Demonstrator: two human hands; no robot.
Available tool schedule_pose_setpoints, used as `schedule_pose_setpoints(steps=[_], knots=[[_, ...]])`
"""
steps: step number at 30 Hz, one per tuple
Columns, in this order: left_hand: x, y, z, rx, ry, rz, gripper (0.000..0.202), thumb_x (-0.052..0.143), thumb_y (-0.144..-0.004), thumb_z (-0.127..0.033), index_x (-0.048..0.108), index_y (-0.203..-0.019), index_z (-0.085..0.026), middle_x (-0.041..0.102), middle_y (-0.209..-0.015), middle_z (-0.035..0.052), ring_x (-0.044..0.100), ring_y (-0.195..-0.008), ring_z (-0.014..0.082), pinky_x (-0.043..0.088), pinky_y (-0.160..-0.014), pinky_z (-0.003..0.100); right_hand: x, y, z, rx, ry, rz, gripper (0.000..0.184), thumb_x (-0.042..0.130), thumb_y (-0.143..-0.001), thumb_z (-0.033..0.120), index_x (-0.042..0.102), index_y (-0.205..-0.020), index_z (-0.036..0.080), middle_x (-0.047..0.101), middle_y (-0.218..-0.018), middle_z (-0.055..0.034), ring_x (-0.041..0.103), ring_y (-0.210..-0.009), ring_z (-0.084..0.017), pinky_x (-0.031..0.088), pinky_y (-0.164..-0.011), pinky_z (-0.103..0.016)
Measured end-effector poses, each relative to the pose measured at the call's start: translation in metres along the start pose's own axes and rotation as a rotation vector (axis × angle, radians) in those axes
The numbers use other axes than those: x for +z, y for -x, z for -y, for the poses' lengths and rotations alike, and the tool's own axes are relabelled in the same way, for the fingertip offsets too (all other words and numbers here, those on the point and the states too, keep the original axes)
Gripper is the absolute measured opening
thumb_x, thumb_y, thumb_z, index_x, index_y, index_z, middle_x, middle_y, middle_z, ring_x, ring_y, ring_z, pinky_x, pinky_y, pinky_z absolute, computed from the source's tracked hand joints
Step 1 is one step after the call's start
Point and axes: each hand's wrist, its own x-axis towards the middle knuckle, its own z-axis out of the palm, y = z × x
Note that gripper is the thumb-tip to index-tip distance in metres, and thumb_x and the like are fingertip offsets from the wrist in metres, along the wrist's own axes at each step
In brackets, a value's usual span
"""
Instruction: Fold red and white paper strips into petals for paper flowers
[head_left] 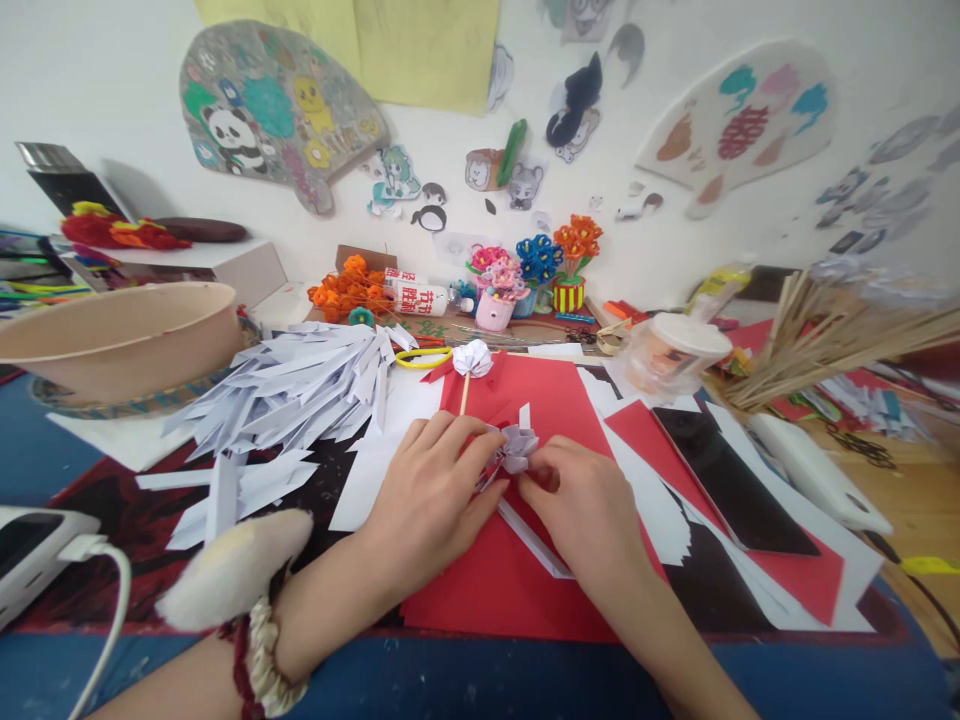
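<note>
My left hand and my right hand meet over a red paper sheet in the middle of the table. Both pinch a small folded white paper flower between their fingertips. A white paper strip trails from it toward me across the red sheet. Just beyond lies a finished white paper flower on a wooden stick. My left wrist wears a cream scrunchie.
A heap of folded white paper pieces lies left of my hands, with a tan bowl behind it. A black phone, a clear plastic tub and a bundle of wooden sticks sit right. Pipe-cleaner flower pots line the wall.
</note>
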Motion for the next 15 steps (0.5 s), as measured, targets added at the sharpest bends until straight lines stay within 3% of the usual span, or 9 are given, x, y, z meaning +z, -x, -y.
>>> schedule_pose_setpoints(steps=[5, 15], knots=[[0.002, 0.001, 0.000, 0.045, -0.035, -0.062, 0.019, 0.056, -0.094, -0.018, 0.059, -0.113, -0.015, 0.067, -0.106, 0.0090, 0.061, -0.089, 0.0241, 0.050, -0.077, 0.039, 0.001, 0.010, -0.002, 0.023, 0.017, -0.033, 0.027, 0.057, -0.090, 0.021, 0.069, -0.067, 0.021, 0.067, -0.065, -0.0016, 0.058, -0.050, -0.016, 0.032, -0.044, -0.027], [0.005, 0.001, 0.000, 0.057, 0.009, -0.076, 0.022, 0.051, -0.095, -0.015, 0.056, -0.116, -0.017, 0.067, -0.108, 0.0093, 0.067, -0.090, 0.0207, 0.057, -0.079, 0.034, 0.005, 0.008, 0.004, 0.093, -0.095, -0.044, 0.021, 0.059, -0.084, 0.015, 0.069, -0.067, 0.022, 0.068, -0.067, -0.0011, 0.059, -0.053, -0.018, 0.035, -0.044, -0.027]])
